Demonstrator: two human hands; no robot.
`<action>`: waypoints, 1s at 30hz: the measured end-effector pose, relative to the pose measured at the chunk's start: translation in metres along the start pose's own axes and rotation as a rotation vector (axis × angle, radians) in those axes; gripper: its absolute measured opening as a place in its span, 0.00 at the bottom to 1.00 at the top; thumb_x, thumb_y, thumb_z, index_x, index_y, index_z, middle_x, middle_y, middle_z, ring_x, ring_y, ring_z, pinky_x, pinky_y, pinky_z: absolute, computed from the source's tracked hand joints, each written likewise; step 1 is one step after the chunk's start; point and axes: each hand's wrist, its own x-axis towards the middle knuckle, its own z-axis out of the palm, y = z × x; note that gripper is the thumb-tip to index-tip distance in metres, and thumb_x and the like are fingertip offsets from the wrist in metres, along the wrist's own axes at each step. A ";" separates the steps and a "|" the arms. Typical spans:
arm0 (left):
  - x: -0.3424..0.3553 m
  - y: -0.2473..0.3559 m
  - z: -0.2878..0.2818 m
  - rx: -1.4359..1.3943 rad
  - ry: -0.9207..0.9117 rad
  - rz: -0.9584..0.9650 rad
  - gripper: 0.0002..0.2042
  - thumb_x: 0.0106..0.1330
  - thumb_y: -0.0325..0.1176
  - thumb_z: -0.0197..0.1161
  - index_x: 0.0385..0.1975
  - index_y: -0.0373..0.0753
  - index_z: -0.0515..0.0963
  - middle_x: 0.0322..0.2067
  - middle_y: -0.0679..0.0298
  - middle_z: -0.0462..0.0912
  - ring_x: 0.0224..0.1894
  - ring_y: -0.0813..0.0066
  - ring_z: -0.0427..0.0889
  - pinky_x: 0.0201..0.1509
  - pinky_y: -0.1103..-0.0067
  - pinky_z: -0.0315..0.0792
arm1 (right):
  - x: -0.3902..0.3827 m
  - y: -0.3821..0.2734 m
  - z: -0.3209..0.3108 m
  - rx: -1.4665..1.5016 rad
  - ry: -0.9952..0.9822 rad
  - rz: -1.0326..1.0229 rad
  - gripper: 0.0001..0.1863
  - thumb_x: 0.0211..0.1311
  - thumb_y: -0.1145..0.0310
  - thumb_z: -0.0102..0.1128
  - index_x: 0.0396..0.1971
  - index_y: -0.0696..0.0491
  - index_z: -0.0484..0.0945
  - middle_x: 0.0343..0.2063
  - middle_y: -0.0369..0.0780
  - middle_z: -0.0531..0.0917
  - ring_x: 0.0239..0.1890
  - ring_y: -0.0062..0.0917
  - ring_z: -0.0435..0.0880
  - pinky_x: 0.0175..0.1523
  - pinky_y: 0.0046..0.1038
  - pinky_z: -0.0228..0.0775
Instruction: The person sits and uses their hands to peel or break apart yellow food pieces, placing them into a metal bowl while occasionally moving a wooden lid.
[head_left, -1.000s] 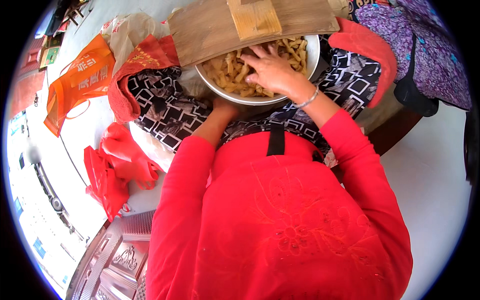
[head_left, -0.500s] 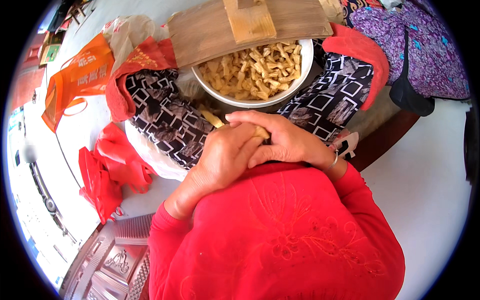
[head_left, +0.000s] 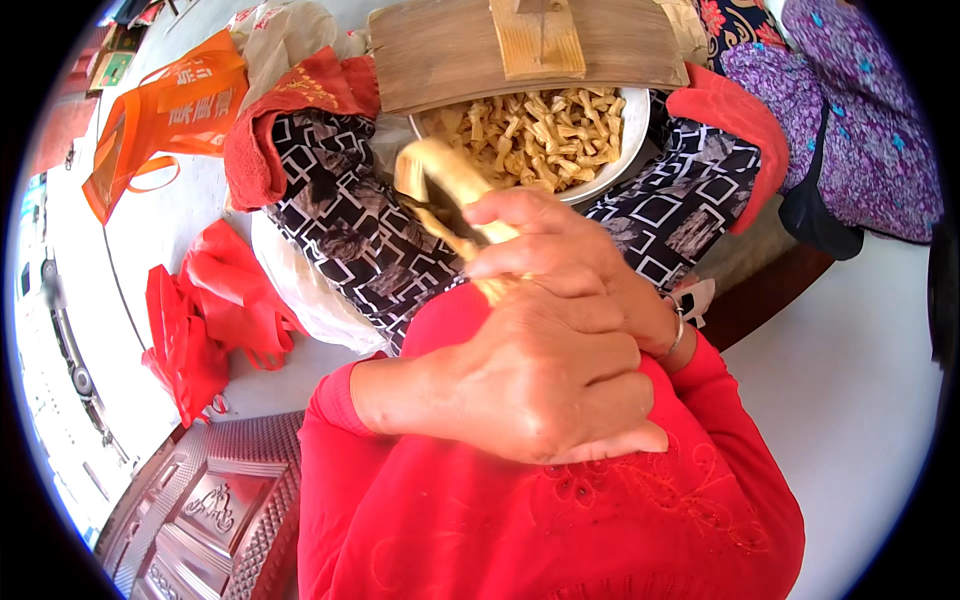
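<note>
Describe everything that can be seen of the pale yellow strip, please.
The pale yellow strip looks flexible and slightly blurred; its material is unclear. Its far end bends over like a loop, with a dark gap between the two sides. It slants toward the upper left, appearing in front of the bowl. Fingers of the right hand curl over it; its near end disappears beside the left hand.

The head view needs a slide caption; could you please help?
Right hand and left hand meet at a yellowish strip near a bowl of pieces.

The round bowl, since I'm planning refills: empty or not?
Not empty: yellowish pieces lie in the bowl; the wooden board hides its far part.
</note>
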 end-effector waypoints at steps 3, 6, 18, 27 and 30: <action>-0.007 -0.001 0.005 -0.060 0.006 0.000 0.20 0.54 0.43 0.69 0.13 0.44 0.65 0.14 0.70 0.61 0.16 0.72 0.63 0.25 0.76 0.59 | -0.010 0.006 -0.005 -0.425 0.166 0.006 0.10 0.45 0.74 0.67 0.32 0.53 0.80 0.46 0.42 0.79 0.50 0.39 0.75 0.52 0.36 0.66; -0.011 -0.002 -0.002 -0.049 -0.075 -0.065 0.18 0.56 0.41 0.69 0.14 0.43 0.67 0.15 0.70 0.64 0.17 0.72 0.66 0.24 0.75 0.60 | -0.020 0.019 -0.020 -0.812 0.151 0.078 0.07 0.45 0.74 0.66 0.27 0.53 0.78 0.47 0.40 0.79 0.52 0.42 0.73 0.56 0.40 0.63; -0.055 -0.028 -0.060 0.534 -0.177 -0.668 0.05 0.55 0.25 0.63 0.30 0.33 0.79 0.28 0.61 0.81 0.29 0.61 0.79 0.36 0.71 0.71 | -0.061 0.005 -0.062 -0.660 0.016 0.530 0.06 0.51 0.77 0.62 0.27 0.54 0.74 0.23 0.45 0.77 0.27 0.39 0.80 0.30 0.32 0.69; -0.023 -0.091 0.000 0.077 -0.275 -0.782 0.12 0.62 0.32 0.61 0.42 0.32 0.76 0.29 0.59 0.77 0.36 0.68 0.78 0.44 0.70 0.73 | -0.030 0.021 -0.057 -0.768 0.075 0.239 0.07 0.56 0.71 0.60 0.26 0.53 0.70 0.15 0.43 0.75 0.20 0.41 0.78 0.22 0.37 0.67; -0.030 -0.119 0.003 -0.510 -0.191 -1.182 0.12 0.72 0.37 0.52 0.33 0.33 0.76 0.14 0.72 0.65 0.17 0.86 0.66 0.21 0.83 0.66 | -0.019 0.016 -0.084 -0.805 0.302 0.213 0.08 0.56 0.69 0.63 0.35 0.54 0.77 0.26 0.43 0.80 0.29 0.36 0.80 0.33 0.34 0.72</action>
